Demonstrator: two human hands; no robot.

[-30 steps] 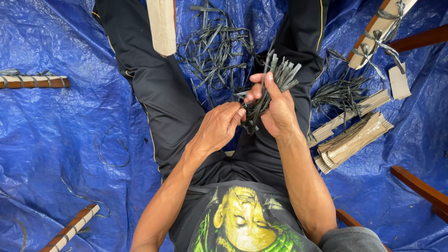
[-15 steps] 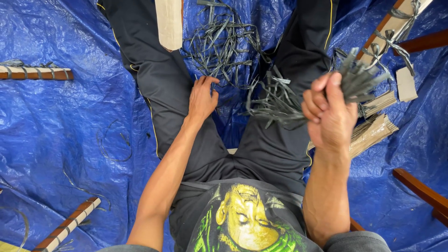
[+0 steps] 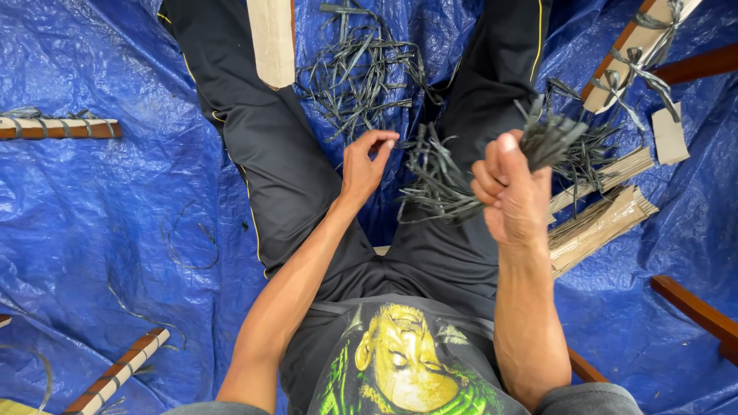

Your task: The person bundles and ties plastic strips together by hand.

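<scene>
One bundle of dark strips clamped in right hand, ends fanning toward 9 and 1 o'clock. Left hand empty, fingers loosely spread, at 9 o'clock of bundle. Loose strip pile at 12 o'clock between legs. Blue tarp beneath; wooden slats scattered.

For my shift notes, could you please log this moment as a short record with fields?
right hand: raised, fist shut on bundle of dark strips
left hand: open, empty, hovering near loose strips
surface: blue tarp, person seated with legs apart
nearby: flat pale slat by left leg; wooden sticks bound with strips at right
</scene>
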